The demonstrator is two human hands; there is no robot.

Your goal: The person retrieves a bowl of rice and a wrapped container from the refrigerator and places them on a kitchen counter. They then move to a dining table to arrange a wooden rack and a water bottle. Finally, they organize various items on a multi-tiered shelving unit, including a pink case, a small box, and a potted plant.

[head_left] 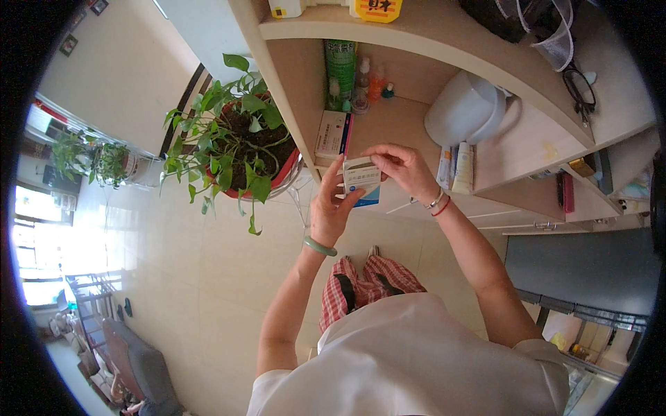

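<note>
A small white and blue carton (362,182) is held up in front of the shelf cabinet. My left hand (331,206) grips it from the left, with the thumb across its front face and the fingers behind. At the carton's upper right end, my right hand (404,170) is closed, with thumb and fingertips pinching the edge by a dark slot that looks like an opened end. Whether anything sits inside the carton cannot be made out. Just behind my left fingers, a white medicine box (334,133) with a dark side stands on the shelf.
On the shelf stand a green can (340,66), several small bottles, a white plastic container (463,109) and upright tubes (463,168). A leafy potted plant (253,149) stands close on the left. Eyeglasses (579,90) lie on the upper board at right.
</note>
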